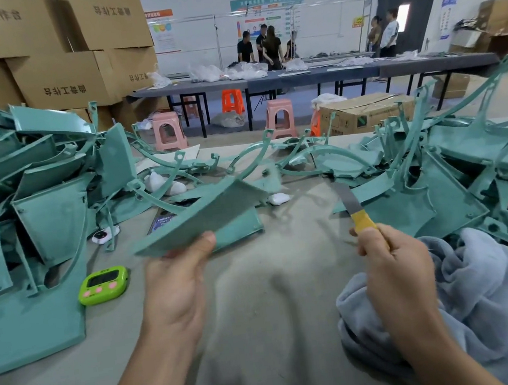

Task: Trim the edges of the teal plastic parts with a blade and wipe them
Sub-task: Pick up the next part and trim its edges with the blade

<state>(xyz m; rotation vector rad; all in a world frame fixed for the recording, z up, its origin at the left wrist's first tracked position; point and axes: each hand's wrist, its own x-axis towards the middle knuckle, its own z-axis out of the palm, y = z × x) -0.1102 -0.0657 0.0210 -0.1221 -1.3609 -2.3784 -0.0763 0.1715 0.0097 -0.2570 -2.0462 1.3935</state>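
Evidently trimming is about to start: my left hand (pixel 177 285) pinches the flat teal plastic panel (pixel 204 217) above the middle of the bench (pixel 275 301), while my right hand (pixel 395 261) grips the yellow-handled metal blade (pixel 355 208), which I judge must next meet the panel's edge.

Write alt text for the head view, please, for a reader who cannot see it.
The left hand holds a teal plastic part; the right hand grips a yellow-handled blade. Heaps of teal parts flank them, with a grey cloth at right.
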